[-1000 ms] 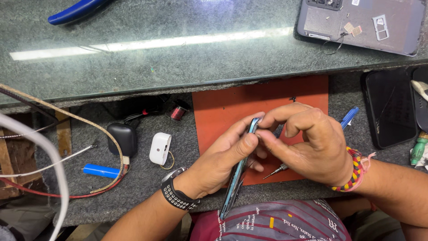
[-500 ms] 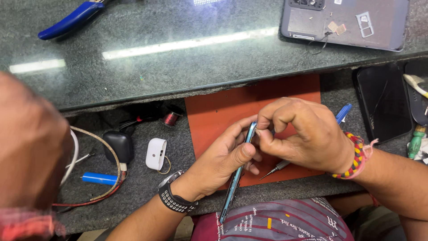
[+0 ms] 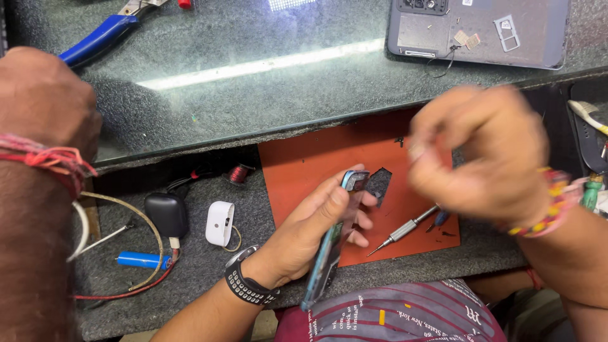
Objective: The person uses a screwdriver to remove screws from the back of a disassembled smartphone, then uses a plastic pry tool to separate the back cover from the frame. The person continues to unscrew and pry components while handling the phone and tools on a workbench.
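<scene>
Phone (image 3: 330, 244), edge-on, lower centre of frame, over orange mat (image 3: 304, 158).
Left hand (image 3: 310, 231) grasps it; right hand (image 3: 481, 152) blurred, grip state I cannot tell. I'd keep the phone steady, screwdriver (image 3: 405, 229) near.

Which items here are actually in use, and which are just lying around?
In use: phone held on edge in left hand; right hand, blurred, raised above orange mat.
Lying about: screwdriver, blue pliers, opened phone, white earbud case, black case, blue cylinder.
</scene>
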